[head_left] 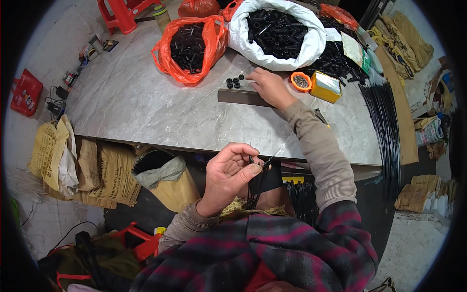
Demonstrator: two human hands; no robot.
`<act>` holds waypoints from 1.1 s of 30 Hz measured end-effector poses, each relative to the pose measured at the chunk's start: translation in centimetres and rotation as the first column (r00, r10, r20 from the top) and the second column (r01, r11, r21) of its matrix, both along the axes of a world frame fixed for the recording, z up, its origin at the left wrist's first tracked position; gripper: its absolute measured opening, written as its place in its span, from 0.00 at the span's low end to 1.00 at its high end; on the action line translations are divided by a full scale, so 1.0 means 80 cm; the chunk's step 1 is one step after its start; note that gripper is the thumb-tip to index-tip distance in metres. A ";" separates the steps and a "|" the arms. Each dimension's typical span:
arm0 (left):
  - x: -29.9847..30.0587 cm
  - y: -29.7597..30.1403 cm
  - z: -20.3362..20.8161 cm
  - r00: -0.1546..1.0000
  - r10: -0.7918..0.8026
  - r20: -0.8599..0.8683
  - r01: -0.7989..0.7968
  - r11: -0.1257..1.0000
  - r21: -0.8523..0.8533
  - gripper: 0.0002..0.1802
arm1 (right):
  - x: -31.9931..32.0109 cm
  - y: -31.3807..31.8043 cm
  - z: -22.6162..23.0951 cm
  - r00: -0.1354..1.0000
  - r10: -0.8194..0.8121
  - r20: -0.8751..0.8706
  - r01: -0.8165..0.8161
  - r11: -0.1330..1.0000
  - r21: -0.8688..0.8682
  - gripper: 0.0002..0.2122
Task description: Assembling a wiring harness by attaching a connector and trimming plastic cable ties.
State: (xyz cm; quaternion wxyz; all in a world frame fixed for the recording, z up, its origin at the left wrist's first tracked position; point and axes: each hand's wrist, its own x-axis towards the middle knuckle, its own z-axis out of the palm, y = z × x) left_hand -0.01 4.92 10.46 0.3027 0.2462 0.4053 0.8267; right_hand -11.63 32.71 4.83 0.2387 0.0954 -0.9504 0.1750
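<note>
My left hand (pixel 226 176) is closed, thumb and fingers pinching the top ends of several thin black rods (pixel 254 189) in front of my lap. The rods hang downward, and small joints show at their upper ends. My right hand (pixel 270 88) reaches across the grey table (pixel 165 114), its fingers stretched toward a few small black toothed plastic pieces (pixel 234 83). Its fingertips are beside the rightmost piece; whether they touch it is hard to see. Below that hand and wrist lies a dark flat metal bar (pixel 243 98).
A red plastic bag (pixel 163 61) and a white sack (pixel 318 46), both with black parts, stand at the back. Right of my wrist are an orange bowl (pixel 295 87) of small metal pieces and a yellow box (pixel 323 94). Long black rods (pixel 384 121) overhang the right edge.
</note>
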 end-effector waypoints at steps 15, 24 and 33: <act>-0.004 -0.009 -0.005 1.000 0.001 0.018 -0.001 1.000 -0.007 0.15 | -0.020 0.009 -0.014 0.997 -0.072 0.006 0.072 0.992 -0.103 0.10; 0.012 0.002 0.002 0.998 0.058 -0.003 -0.058 0.998 -0.003 0.17 | 0.153 -0.057 0.122 0.884 0.423 0.200 -0.024 0.468 -0.883 0.09; 0.030 0.013 0.007 0.991 0.122 -0.058 -0.123 0.992 -0.009 0.23 | 0.211 -0.085 0.134 0.782 0.587 0.210 0.126 0.181 -0.975 0.12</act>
